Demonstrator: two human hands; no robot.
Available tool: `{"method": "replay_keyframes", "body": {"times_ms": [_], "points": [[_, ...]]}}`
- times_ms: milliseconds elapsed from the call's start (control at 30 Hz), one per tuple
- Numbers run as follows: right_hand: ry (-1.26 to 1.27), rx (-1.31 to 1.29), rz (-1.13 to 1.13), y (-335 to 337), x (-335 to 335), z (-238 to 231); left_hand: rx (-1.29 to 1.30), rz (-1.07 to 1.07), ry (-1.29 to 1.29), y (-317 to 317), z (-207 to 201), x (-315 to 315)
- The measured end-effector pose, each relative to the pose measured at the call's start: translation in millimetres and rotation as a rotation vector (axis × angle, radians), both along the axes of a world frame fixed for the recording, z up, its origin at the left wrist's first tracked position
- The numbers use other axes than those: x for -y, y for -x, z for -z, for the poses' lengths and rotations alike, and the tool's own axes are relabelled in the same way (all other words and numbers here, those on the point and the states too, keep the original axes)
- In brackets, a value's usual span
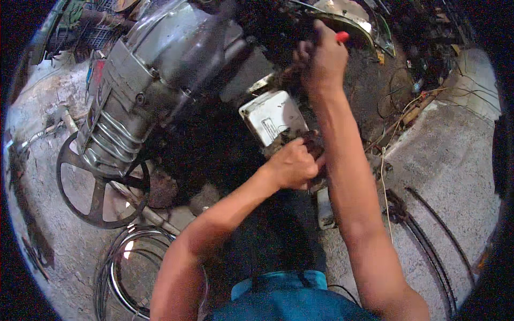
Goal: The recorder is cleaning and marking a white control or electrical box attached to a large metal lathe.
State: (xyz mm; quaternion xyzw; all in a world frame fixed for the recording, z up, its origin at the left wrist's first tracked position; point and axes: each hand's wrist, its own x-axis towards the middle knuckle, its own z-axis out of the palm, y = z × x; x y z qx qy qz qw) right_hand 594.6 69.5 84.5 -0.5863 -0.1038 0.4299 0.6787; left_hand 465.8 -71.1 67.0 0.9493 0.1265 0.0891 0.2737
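My left hand [294, 163] is closed at the near edge of a white, box-like part [276, 117] with a small label and dark grime round its rim. What its fingers grip there is dark and mostly hidden. Farther off, my right hand [326, 61] is raised in a fist, somewhat blurred. A red-ended tool [342, 36] pokes out beside its thumb; the rest of it is covered by the hand.
To the left stands a big grey metal machine [160, 69] with a spoked black wheel [99, 198] below it. Coiled tubing [128, 267] lies at lower left. Dark bars [428, 257] and thin cords [384, 182] lie on the concrete floor [444, 160] at right.
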Motion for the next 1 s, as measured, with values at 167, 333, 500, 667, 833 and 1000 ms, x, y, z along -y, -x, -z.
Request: {"method": "replay_keyframes", "body": {"times_ms": [167, 333, 500, 667, 833, 1000], "points": [[0.01, 0.082, -0.205, 9.9, 60.5, 9.5, 0.251, -0.016, 0.118, 32.2, -8.9, 13.6], [0.001, -0.364, 0.014, -39.3, 63.5, -7.8, 0.055, -0.032, -0.151, 56.7, -4.7, 16.7], [-0.134, -0.229, 0.138, -47.5, 106.7, -2.6, 0.198, -0.235, -0.321, 59.4, 17.3, -0.8], [-0.248, -0.321, 0.152, -57.5, 159.3, -6.3, 0.163, -0.236, -0.336, 68.7, 18.2, 1.4], [0.469, 0.237, -0.153, -54.3, 237.2, 11.9, 0.17, -0.248, -0.291, 68.6, 12.7, -3.4], [0.681, 0.162, -0.649, 17.1, 291.1, 51.6, 0.174, -0.244, -0.235, 67.1, 12.2, -4.9]]}}
